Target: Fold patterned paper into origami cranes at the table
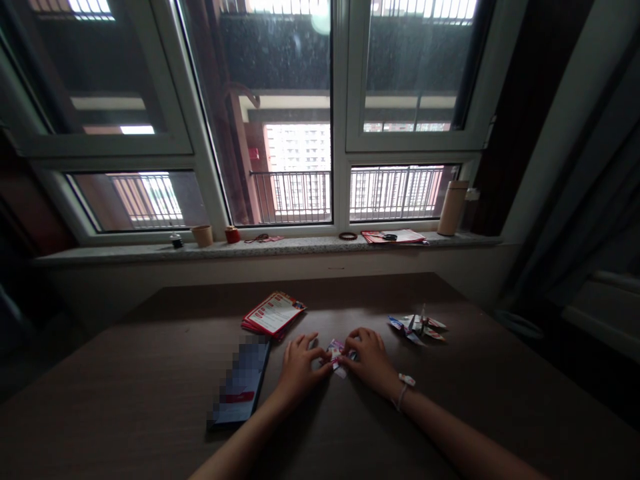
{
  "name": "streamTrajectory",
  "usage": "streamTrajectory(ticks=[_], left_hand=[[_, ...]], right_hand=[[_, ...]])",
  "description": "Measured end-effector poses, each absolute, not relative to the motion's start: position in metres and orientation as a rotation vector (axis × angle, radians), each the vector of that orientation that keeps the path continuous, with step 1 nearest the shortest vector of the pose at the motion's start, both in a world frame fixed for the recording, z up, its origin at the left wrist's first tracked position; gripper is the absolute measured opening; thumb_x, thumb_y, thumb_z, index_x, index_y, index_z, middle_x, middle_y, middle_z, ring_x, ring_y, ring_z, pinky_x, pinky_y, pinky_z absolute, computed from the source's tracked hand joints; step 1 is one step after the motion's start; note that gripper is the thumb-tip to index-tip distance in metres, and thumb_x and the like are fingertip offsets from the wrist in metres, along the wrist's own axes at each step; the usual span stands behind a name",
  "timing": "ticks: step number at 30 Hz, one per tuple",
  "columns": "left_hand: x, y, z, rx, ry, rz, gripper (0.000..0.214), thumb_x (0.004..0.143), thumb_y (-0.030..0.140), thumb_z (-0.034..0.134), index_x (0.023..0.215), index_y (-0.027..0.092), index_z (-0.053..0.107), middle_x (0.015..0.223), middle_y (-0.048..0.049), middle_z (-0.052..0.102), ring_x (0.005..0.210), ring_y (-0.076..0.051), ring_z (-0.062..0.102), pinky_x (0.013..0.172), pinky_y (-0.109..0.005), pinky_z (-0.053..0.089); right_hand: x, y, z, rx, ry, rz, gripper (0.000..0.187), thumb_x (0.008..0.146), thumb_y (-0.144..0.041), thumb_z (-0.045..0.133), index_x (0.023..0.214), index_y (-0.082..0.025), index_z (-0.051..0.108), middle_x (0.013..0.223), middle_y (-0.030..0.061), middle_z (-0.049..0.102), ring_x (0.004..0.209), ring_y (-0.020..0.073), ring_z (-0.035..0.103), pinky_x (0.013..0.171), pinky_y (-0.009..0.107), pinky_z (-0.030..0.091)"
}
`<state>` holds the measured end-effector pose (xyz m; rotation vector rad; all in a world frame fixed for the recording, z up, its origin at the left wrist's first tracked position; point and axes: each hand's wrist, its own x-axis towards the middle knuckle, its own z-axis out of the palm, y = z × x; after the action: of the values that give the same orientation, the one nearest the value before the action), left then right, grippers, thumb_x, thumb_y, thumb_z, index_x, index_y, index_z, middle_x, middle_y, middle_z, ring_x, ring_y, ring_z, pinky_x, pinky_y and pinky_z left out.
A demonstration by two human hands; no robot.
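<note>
Between my two hands, low over the brown table point(165, 373), is a small folded piece of printed paper point(335, 351) in white, pink and purple. My left hand point(300, 363) pinches its left side with thumb and forefinger. On the other side, my right hand point(370, 360) has its thumb and fingertips closed on the paper's right part. Fingers cover some of the folds. To the right lie folded paper cranes point(417, 328) with colourful print. Left of my left hand is a tablet or large phone point(243, 380), its screen partly pixelated.
A stack of red-edged printed sheets point(274, 313) lies behind the tablet. Along the granite windowsill point(305, 247) stand a paper cup point(203, 235), a red jar point(232, 234), a dark bracelet point(348, 236), scissors point(389, 237) on papers and a beige flask point(453, 208).
</note>
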<state>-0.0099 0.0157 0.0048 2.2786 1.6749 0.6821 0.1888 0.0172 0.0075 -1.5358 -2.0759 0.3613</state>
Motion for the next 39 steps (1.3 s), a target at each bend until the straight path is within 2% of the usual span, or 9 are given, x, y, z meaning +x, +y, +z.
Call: streamTrajectory(ticks=[9, 18, 39], left_hand=[[-0.0097, 0.0155, 0.0049, 2.300, 1.682, 0.649, 0.013, 0.078, 0.038, 0.070, 0.085, 0.029, 0.075, 0.141, -0.0034, 0.052, 0.134, -0.032, 0.038, 0.112, -0.057, 0.024], [-0.0085, 0.0152, 0.0054, 2.284, 1.689, 0.645, 0.014, 0.079, 0.040, 0.068, 0.086, 0.031, 0.075, 0.140, -0.0026, 0.053, 0.134, -0.032, 0.038, 0.112, -0.058, 0.023], [-0.0060, 0.0151, 0.0081, 2.288, 1.714, 0.624, 0.013, 0.080, 0.038, 0.067, 0.086, 0.030, 0.075, 0.139, -0.0013, 0.055, 0.134, -0.033, 0.037, 0.112, -0.058, 0.023]], right_hand=[[0.1888, 0.0186, 0.0081, -1.551, -2.081, 0.351, 0.017, 0.080, -0.043, 0.068, 0.086, -0.028, 0.070, 0.112, 0.0042, 0.059, 0.116, 0.0253, 0.045, 0.107, 0.044, 0.023], [0.1874, 0.0193, 0.0048, -1.540, -2.067, 0.312, 0.014, 0.081, -0.041, 0.068, 0.087, -0.028, 0.070, 0.112, 0.0029, 0.059, 0.115, 0.0241, 0.046, 0.105, 0.042, 0.027], [0.1862, 0.0181, 0.0063, -1.562, -2.067, 0.295, 0.015, 0.081, -0.041, 0.067, 0.086, -0.027, 0.070, 0.111, 0.0036, 0.059, 0.113, 0.0244, 0.046, 0.104, 0.041, 0.026]])
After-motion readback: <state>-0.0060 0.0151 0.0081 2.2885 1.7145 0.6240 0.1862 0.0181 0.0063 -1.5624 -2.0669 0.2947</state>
